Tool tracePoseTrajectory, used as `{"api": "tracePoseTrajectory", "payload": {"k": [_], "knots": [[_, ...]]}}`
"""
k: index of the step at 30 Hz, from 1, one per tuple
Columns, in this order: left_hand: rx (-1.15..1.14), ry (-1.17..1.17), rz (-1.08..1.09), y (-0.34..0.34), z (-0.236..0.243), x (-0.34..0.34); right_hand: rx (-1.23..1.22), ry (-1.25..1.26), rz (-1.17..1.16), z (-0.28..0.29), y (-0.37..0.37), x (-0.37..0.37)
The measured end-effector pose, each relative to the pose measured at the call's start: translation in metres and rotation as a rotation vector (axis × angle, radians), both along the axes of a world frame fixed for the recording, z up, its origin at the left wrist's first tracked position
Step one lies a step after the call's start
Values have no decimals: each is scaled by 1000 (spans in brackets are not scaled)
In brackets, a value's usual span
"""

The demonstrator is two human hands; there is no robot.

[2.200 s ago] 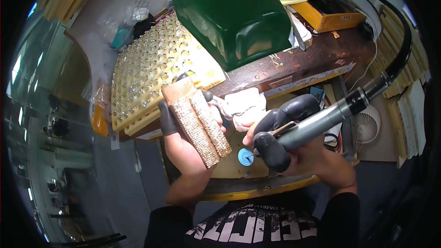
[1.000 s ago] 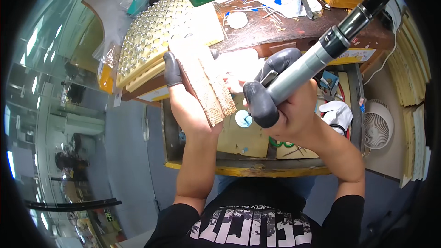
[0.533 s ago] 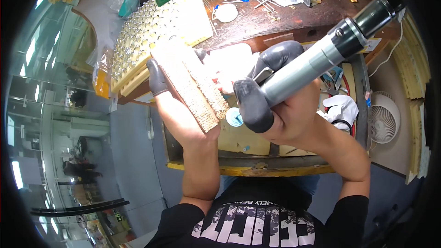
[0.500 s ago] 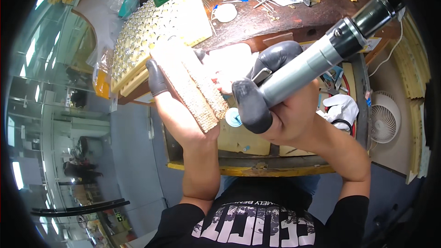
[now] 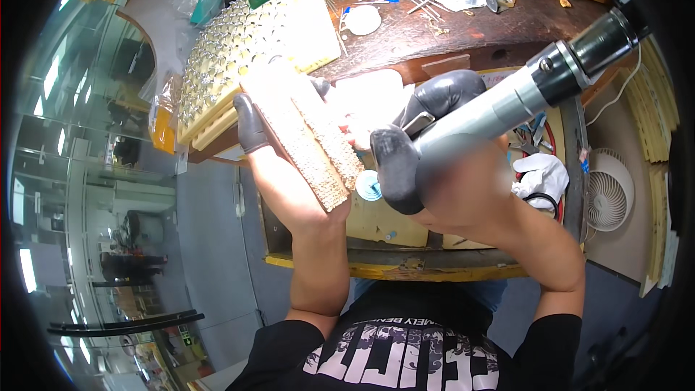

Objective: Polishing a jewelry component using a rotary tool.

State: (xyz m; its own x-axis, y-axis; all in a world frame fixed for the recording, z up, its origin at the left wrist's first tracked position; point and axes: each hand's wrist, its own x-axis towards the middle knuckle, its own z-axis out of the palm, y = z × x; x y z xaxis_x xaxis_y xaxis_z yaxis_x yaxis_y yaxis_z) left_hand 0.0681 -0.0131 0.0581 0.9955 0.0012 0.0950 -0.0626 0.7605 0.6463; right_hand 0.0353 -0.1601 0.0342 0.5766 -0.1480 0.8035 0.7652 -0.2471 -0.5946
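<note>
My left hand point(image 5: 251, 129), with black covers on its fingers, grips a long pale block point(image 5: 300, 134). Two rough, tan-gold strips run along the block, and glare washes out its far end. In my right hand point(image 5: 434, 145), also with black-covered fingers, is a thick silver rotary handpiece point(image 5: 499, 108) with a black rear end, slanting up to the right. Its working tip is hidden behind my fingers. Beside the block's near end shows a small light-blue disc point(image 5: 368, 185); I cannot tell whether it belongs to the handpiece or lies below.
Beneath my hands is an open drawer with a yellow front edge point(image 5: 405, 271), holding a white cloth glove point(image 5: 541, 175) and tools. A board of round metallic pieces point(image 5: 232, 58) stands far left. Thin rods point(image 5: 423, 3) litter the dark bench. A white fan point(image 5: 608, 188) is at right.
The whole view has shifted slightly right and down. Both hands keep the same grips, and the block and handpiece stay in nearly the same relation.
</note>
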Motion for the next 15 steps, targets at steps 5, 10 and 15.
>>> {"api": "tracePoseTrajectory", "payload": {"k": [5, 10, 15], "knots": [[15, 29, 106, -3, -2, 3, -2, 35, 17, 0, 1, 0], [51, 22, 47, 2, -2, 1, -47, 56, -8, 0, 0, -1], [-20, 11, -24, 3, -2, 2, -52, 77, 6, 1, 0, -2]]}}
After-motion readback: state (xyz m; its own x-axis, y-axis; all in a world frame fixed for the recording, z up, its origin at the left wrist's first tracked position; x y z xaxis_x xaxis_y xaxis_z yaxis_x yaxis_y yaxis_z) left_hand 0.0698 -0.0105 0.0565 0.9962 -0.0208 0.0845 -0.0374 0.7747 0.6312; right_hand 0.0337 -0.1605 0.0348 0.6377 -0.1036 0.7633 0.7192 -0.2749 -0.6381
